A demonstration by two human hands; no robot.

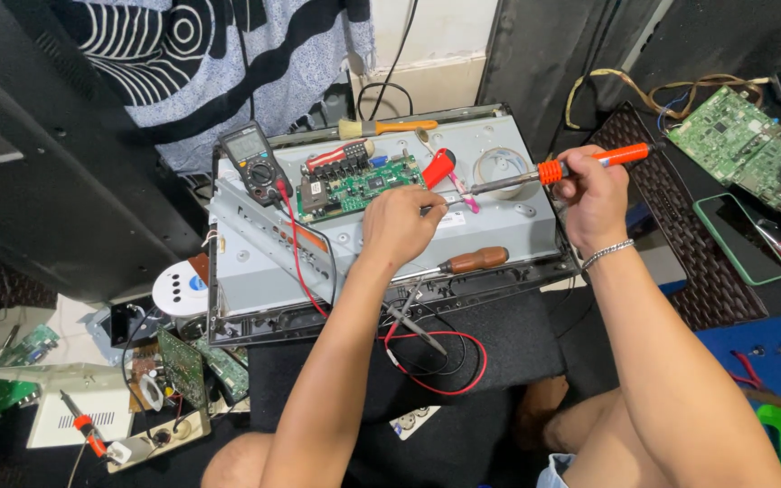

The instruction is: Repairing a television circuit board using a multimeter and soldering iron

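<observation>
Soldering iron sits gripped tight in your right hand, tip aimed toward the green circuit board. Your left hand rests curled beside that board on the grey metal panel, pinching something too small to tell.

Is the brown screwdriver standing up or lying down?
Lying down: the screwdriver rests flat on the grey panel, below the left hand.

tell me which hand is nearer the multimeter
Left. The left hand rests on the metal panel just right of the green board, which lies beside the multimeter. The right hand holds the soldering iron at the panel's far right edge.
</observation>
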